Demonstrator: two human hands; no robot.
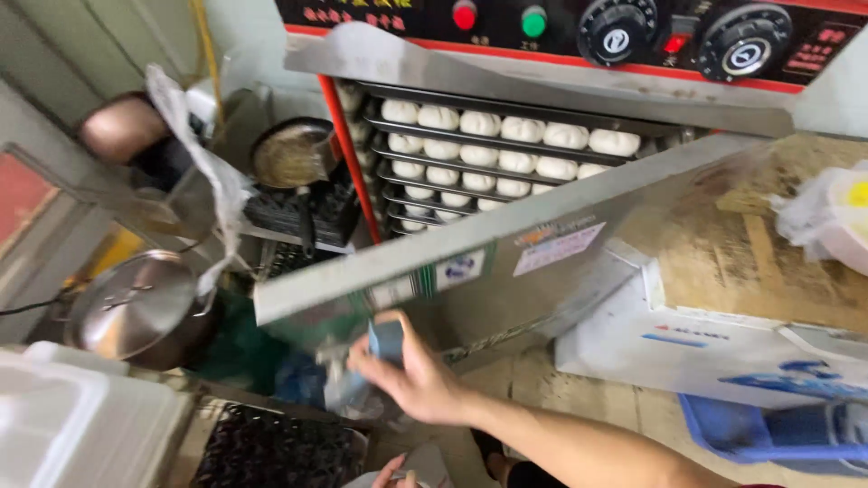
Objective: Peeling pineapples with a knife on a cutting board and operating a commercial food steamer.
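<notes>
- R hand (418,378) at lower edge of open steel steamer-cabinet door (506,244), fingers clamped on small blue-grey cloth pad (386,341).
- L hand (394,473) low, mostly out of frame; fingers: can't tell.
- Step, I judge: swinging door. Next needs firm grip; trays of white buns (506,136) inside.

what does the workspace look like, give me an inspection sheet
surface: tiled floor, grubby
job's things: steamer cabinet, door swung open, trays of white buns inside
clutter: lidded metal pot, pan, white box, blue bin
hands: right hand at the door's lower edge beside a blue handle; left hand low, barely in view
cables: dark cable by the pot
surroundings: control panel with knobs above
</notes>
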